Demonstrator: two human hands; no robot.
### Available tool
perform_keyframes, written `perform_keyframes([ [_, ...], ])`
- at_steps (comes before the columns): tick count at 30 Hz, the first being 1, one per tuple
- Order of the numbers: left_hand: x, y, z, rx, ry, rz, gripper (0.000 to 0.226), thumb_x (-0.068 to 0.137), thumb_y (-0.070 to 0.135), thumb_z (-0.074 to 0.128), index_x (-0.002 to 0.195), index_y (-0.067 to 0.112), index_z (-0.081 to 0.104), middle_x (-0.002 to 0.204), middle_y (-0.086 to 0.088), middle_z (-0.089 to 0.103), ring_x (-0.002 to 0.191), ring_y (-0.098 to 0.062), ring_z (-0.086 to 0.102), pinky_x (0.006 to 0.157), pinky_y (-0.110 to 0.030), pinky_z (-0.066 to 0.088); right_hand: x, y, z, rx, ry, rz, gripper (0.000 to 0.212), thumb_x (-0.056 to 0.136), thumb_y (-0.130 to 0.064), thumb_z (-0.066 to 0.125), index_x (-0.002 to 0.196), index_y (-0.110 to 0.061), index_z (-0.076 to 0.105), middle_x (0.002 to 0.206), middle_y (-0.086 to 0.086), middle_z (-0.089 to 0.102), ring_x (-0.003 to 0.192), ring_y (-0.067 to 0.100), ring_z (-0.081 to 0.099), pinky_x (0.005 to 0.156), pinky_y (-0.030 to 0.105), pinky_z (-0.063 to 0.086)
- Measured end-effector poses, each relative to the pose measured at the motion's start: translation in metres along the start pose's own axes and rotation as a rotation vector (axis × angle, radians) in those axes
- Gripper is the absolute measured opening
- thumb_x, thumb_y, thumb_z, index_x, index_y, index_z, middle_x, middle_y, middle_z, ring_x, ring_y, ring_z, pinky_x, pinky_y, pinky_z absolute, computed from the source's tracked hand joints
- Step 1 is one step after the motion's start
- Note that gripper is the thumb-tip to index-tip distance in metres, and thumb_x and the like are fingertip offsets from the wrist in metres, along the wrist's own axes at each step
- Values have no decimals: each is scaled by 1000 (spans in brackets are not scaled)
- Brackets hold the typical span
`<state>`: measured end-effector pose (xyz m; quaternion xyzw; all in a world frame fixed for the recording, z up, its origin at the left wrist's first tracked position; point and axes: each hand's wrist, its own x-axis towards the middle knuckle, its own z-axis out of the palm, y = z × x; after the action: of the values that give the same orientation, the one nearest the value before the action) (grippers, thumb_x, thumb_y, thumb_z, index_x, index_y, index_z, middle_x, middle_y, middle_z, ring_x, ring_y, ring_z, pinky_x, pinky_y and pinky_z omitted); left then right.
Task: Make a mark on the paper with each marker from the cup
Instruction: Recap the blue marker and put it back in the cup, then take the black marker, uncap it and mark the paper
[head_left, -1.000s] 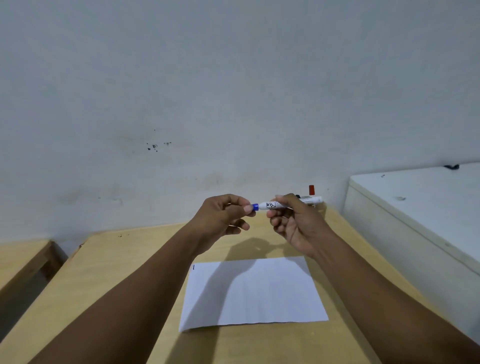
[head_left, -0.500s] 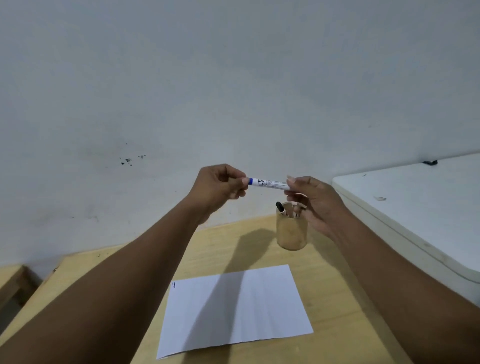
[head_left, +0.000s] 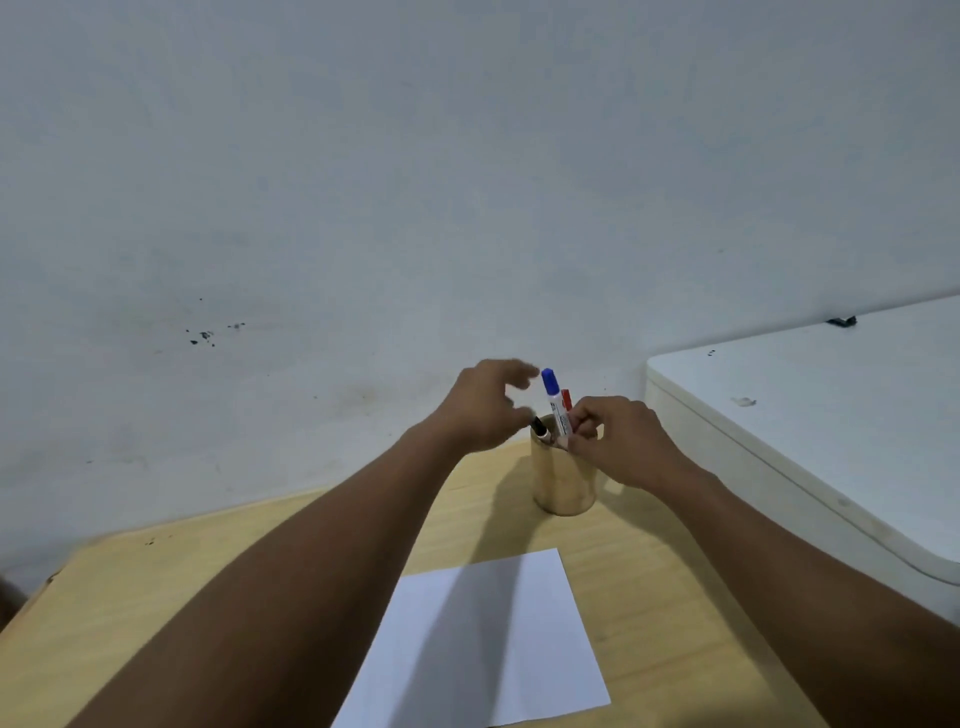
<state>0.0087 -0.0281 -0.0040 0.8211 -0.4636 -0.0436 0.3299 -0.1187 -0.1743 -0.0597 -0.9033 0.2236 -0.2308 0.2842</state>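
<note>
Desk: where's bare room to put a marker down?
Bare wood left of the paper, under the left forearm, and the strip between paper and cup. Narrower strip right of the paper. Crowded at the cup: both hands and the blue marker.

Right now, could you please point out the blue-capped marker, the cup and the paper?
blue-capped marker (head_left: 550, 381): head view, on its blue cap.
cup (head_left: 563, 486): head view, on its front wall.
paper (head_left: 498, 644): head view, on the sheet's middle.
</note>
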Motion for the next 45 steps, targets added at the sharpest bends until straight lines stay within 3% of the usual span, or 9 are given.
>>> perform_keyframes([
  [4,-2,-16,19,84,-12,7,31,87,16,76,118,16,75,112,-5,78,87,-15,68,82,-24,50,-1,5,7,36,36,33,8,78,-40,76,77,-35,70,78,-21,70,97,13,68,97,45,46],
  [8,4,-15,26,83,16,21,9,85,13,77,94,13,79,92,-3,80,70,-4,61,72,-27,50,-3,5,5,130,61,67,10,75,-42,77,81,-38,69,82,-15,75,96,11,69,98,48,48],
  [14,1,-7,4,84,183,49,8,93,18,67,95,12,72,87,0,77,79,-14,68,70,-22,49,-8,-6,-1,215,155,-5,25,76,-41,72,99,-32,69,95,-12,71,103,19,62,96,52,48],
  [19,-26,-11,-69,-128,329,-41,10,93,20,67,93,9,68,89,-6,79,74,-21,76,74,-38,62,-1,-56,5,121,108,-127,48,84,-50,71,128,-33,61,125,-10,65,122,16,51,104,47,40],
  [25,-99,-35,-135,-535,324,-102,11,97,12,66,92,3,62,86,-14,73,65,-23,73,69,-34,61,-2,-132,35,368,-123,-232,18,88,-34,72,91,-17,74,81,1,78,79,22,75,75,38,54],
  [28,-138,-68,-146,-626,336,-190,12,97,14,66,101,3,67,90,-16,71,68,-25,72,70,-32,62,-19,-162,49,552,-259,-230,17,86,-16,78,97,-4,73,73,11,74,57,15,69,61,22,50],
  [36,-205,-139,-113,-836,473,-389,28,97,24,66,101,-3,74,77,-9,64,63,-21,68,65,-27,59,-51,-199,102,1233,-594,199,14,92,-19,69,103,-11,70,80,10,69,62,18,68,60,26,48],
  [40,-217,-146,-99,-899,419,-388,32,92,22,72,103,-8,74,79,-12,66,68,-22,70,67,-26,58,-64,-206,133,1205,-613,306,21,88,-36,74,93,-16,70,72,5,70,57,14,66,54,24,46],
  [45,-221,-157,-92,-870,408,-432,27,94,25,70,85,-1,73,72,-8,65,63,-19,72,66,-25,60,-65,-209,156,1177,-586,265,16,93,-22,70,85,-9,65,72,11,67,55,14,66,52,20,48],
])
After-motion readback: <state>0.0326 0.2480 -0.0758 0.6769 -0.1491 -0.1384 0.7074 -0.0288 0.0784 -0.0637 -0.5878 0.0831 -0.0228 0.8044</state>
